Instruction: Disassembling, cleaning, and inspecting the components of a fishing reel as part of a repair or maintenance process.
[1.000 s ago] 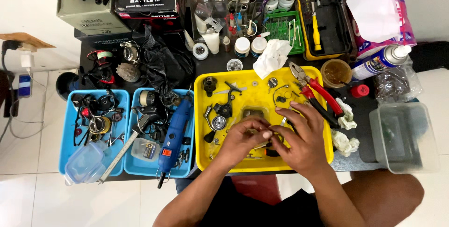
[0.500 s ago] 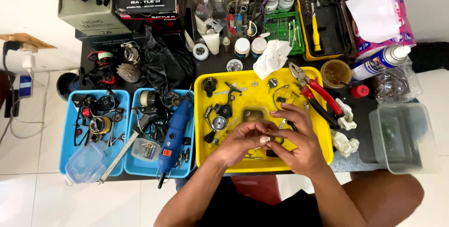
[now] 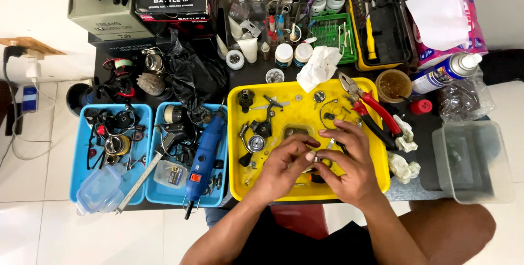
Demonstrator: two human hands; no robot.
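Your left hand [image 3: 282, 168] and right hand [image 3: 349, 162] meet over the near half of the yellow tray [image 3: 376, 175], fingers curled in on a small metal part [image 3: 312, 158] pinched between them; both hands are closed around it, and the part itself is mostly hidden, so I can't tell what it is. Loose reel pieces [image 3: 255, 134] lie in the tray's left half, well apart from your left hand. Red-handled pliers [image 3: 373, 111] lie across the tray's far right corner, just beside your right hand. Wads of white tissue [image 3: 403, 158] sit at the tray's right edge. To the left, a blue rotary tool [image 3: 203, 156] rests in the nearer of two blue bins [image 3: 155, 197]; the other blue bin [image 3: 78, 158] holds more reel parts and a clear lidded box. To the right, a clear plastic tub [image 3: 472, 161] stands apart from the tray. Behind it: a spray can [image 3: 445, 72], an open black tool case [image 3: 382, 25], a small brown-filled cup [image 3: 393, 85].
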